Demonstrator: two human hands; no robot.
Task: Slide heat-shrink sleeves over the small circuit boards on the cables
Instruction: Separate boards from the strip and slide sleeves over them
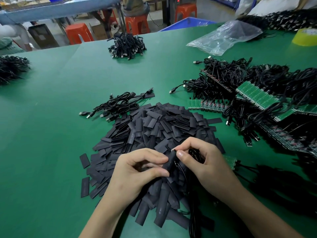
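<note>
My left hand pinches a black heat-shrink sleeve between thumb and forefinger, just above a big heap of flat black sleeves. My right hand pinches the top end of the same sleeve and holds a coiled black cable in its palm. The cable's small board is hidden inside the sleeve or behind my fingers. A loop of that cable hangs down toward the table's near edge.
Finished sleeved cables lie beyond the heap. Green board panels with attached USB cables pile up on the right. More cable bundles sit farther back on the green table, with a clear plastic bag and a yellow tape roll.
</note>
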